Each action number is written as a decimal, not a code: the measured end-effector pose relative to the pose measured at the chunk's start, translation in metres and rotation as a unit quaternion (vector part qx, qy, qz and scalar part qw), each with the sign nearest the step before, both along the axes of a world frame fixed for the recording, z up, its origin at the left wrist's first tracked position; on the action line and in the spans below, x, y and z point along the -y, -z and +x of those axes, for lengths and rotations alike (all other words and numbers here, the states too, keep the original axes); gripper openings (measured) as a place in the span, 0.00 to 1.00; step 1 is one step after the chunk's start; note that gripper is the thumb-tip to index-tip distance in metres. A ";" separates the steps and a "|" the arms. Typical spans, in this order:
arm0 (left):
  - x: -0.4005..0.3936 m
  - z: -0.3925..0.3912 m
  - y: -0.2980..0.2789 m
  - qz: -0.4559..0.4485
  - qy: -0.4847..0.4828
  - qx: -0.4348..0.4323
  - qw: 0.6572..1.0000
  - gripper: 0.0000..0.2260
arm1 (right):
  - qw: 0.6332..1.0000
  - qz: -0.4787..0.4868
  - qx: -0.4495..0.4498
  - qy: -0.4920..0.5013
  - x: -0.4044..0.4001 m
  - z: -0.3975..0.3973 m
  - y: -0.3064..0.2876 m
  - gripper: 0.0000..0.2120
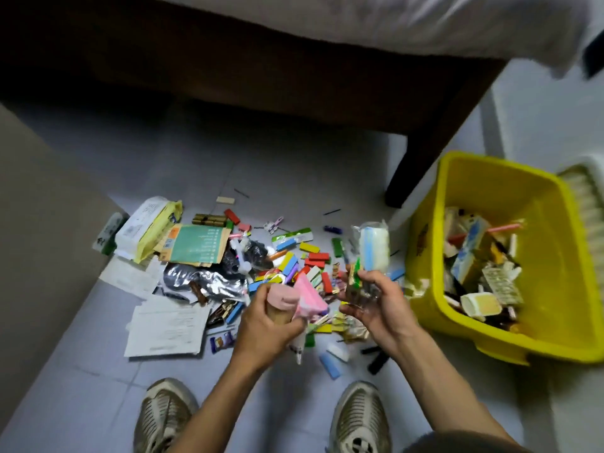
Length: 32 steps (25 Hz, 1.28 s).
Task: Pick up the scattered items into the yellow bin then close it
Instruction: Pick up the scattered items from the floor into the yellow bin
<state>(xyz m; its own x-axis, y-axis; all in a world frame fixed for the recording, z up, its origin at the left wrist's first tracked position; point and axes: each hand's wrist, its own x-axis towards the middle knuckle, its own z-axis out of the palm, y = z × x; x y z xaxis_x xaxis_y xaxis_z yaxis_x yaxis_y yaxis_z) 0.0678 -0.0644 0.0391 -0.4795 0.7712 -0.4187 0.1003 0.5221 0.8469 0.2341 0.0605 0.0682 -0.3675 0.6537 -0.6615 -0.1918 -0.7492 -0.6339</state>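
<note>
The yellow bin (pixel 555 282) stands open at the right, partly filled with small packets and boxes. A heap of scattered items (pixel 287 259) covers the floor in the middle: coloured blocks, papers, packets. Above the heap, my left hand (pixel 268 322) grips a bundle of pink items (pixel 304 299) together with a white tube. My right hand (pixel 376 305) holds a clear-wrapped white and blue pack (pixel 374 246) along with some small clips and blocks. Both hands hover over the near edge of the heap, left of the bin.
A dark bed frame with its leg (pixel 411 171) runs across the back. Papers (pixel 166 328) and a green booklet (pixel 196 245) lie left of the heap. A white lid or basket (pixel 585 204) sits behind the bin. My two shoes (pixel 163 416) stand at the bottom.
</note>
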 end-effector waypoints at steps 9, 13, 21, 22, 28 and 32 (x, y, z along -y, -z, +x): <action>-0.165 0.164 -0.142 0.067 0.129 0.143 0.979 0.30 | 0.928 0.176 0.287 0.157 -0.061 0.135 -0.106 0.20; -0.143 0.145 -0.140 0.065 0.090 0.164 0.980 0.26 | 0.908 0.245 0.330 0.084 -0.064 0.130 -0.115 0.25; -0.081 0.051 -0.054 -0.001 -0.049 0.147 0.988 0.13 | 0.900 0.295 0.267 -0.179 -0.016 0.009 -0.052 0.07; -0.077 0.037 -0.045 -0.011 -0.057 0.132 0.990 0.09 | 0.894 0.290 0.268 -0.212 -0.012 -0.004 -0.043 0.06; -0.059 -0.107 0.017 -0.106 -0.172 -0.054 0.978 0.11 | 0.854 0.267 0.264 -0.361 -0.011 -0.108 0.031 0.04; -0.040 -0.198 0.052 -0.180 -0.205 -0.182 0.945 0.17 | 0.772 0.349 0.277 -0.454 -0.017 -0.180 0.075 0.07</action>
